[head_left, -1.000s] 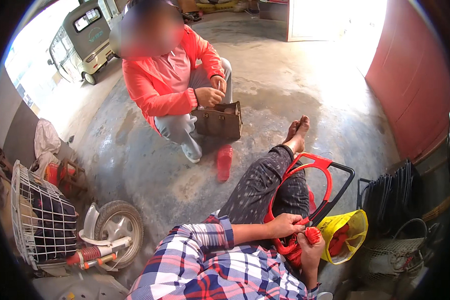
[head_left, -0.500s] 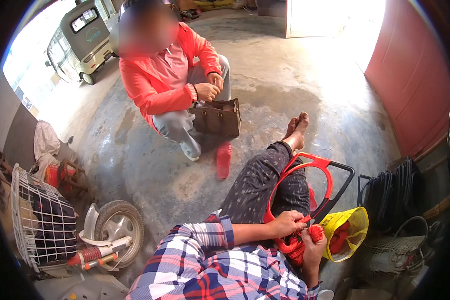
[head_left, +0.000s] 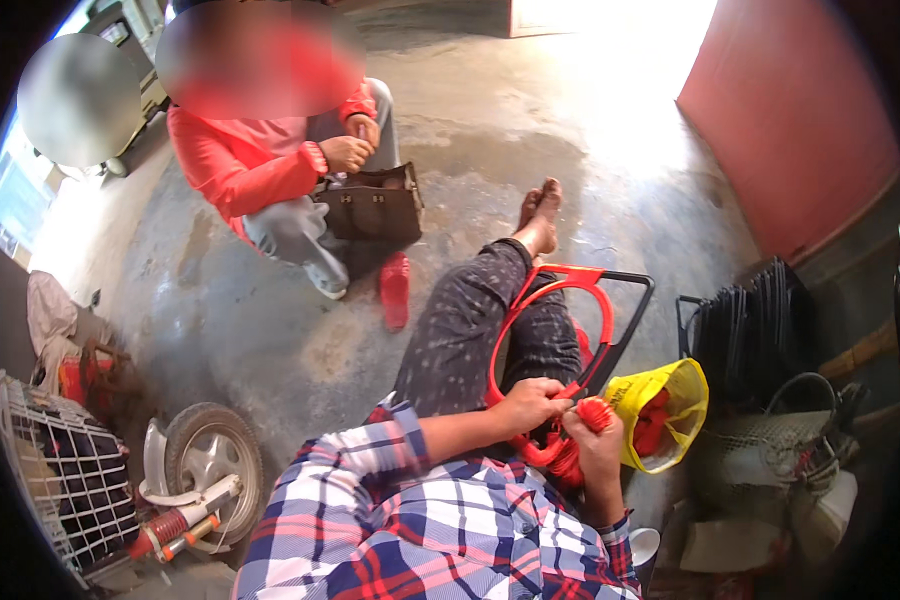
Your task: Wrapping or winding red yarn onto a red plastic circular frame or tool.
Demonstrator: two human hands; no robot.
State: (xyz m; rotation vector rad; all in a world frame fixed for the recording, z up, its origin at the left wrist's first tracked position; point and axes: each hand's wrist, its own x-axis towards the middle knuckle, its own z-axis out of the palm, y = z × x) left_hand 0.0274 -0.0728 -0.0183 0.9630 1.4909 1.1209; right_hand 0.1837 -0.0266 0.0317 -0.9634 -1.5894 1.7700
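My left hand (head_left: 532,403) and right hand (head_left: 592,440) both clamp the red plastic cord (head_left: 560,455) wound on the frame's red ring (head_left: 550,335) at lower centre; open concrete floor (head_left: 270,330) to the left.

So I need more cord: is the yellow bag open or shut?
Open: the yellow bag's mouth gapes, with red material showing inside.

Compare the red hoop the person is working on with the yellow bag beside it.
The red hoop is a stiff, open ring resting against the person's leg; the yellow bag is soft and crumpled, sitting on the floor to its right. The left hand and right hand are both on the hoop's lower part, while no hand touches the bag. Both show red material: cord on the hoop, red pieces inside the bag.
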